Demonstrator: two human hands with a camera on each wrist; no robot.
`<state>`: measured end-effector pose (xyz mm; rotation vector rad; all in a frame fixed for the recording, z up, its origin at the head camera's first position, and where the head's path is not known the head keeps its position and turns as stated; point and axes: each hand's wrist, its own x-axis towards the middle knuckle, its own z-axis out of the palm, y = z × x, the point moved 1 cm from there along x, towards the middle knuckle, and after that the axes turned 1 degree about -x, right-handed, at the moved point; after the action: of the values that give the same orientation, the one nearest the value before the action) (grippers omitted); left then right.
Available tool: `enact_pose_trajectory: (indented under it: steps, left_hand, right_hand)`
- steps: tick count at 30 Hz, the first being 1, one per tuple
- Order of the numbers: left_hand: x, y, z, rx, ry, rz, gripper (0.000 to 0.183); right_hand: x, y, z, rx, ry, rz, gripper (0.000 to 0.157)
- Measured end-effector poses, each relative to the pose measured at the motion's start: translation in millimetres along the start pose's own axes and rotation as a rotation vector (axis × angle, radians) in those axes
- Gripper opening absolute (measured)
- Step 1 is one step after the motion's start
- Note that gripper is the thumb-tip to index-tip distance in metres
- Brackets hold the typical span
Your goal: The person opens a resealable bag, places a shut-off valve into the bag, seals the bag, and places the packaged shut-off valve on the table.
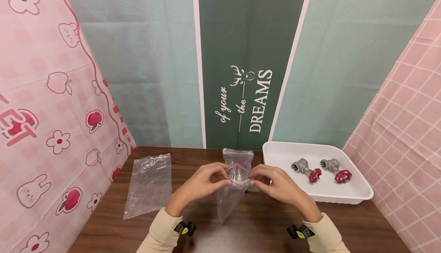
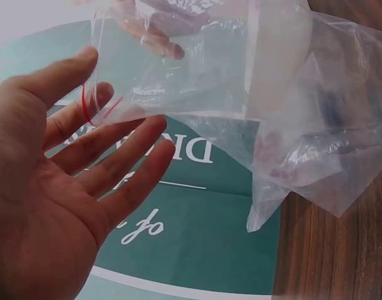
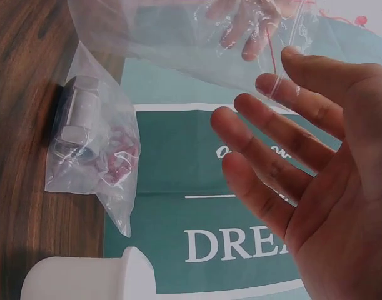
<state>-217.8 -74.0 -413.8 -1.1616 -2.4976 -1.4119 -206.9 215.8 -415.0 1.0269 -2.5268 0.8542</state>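
A clear zip bag [image 1: 229, 199] hangs between both hands, its red-lined mouth spread apart and its body trailing down toward the table. At the left side of the mouth, my left hand [image 1: 201, 180] pinches the rim between thumb and forefinger; the other fingers fan out loosely in the left wrist view. My right hand [image 1: 280, 186] pinches the opposite side in the same way. Behind the held bag lies a second zip bag [image 1: 232, 154] with a valve [image 3: 81, 119] inside, its metal body and red handwheel showing through the plastic in the right wrist view.
On the right stands a white tray [image 1: 351, 195] bearing two metal valves with red handwheels, a left one [image 1: 303, 167] and a right one [image 1: 333, 165]. Another clear bag [image 1: 149, 184] lies flat on the wooden table [image 1: 103, 222] at left. Patterned cloths hang around the table.
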Motion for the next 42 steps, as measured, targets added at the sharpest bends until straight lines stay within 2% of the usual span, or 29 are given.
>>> enact_pose_trajectory:
  steps: [4, 11, 17, 22, 30, 37, 42]
  left_hand:
    - [-0.4, -1.2, 0.7, 0.002, -0.024, -0.006, 0.014]
    - [1.2, -2.6, 2.6, 0.022, -0.012, 0.011, 0.013]
    - [2.0, -4.0, 5.1, 0.021, -0.001, 0.000, 0.015]
    - [1.5, -4.8, 6.9, 0.041, 0.003, 0.018, 0.017]
    - [0.6, -5.2, 8.2, 0.014, -0.011, 0.019, 0.017]
    - [-1.0, -2.7, 7.3, 0.027, -0.014, 0.010, 0.017]
    - [-1.5, -2.9, 7.2, 0.037, -0.024, 0.006, 0.017]
  right_hand:
    - [0, 2, -2.3, -0.016, 0.003, -0.010, 0.015]
    - [3, 5, -10.9, 0.013, 0.015, -0.019, 0.022]
    - [10, 11, -24.0, -0.060, 0.017, 0.060, 0.030]
    - [14, 21, -31.3, -0.132, -0.001, 0.115, 0.030]
    - [14, 39, -39.9, -0.215, -0.040, 0.225, 0.031]
    - [13, 58, -47.9, -0.253, -0.049, 0.270, 0.026]
    - [12, 72, -55.3, -0.269, -0.081, 0.310, 0.031]
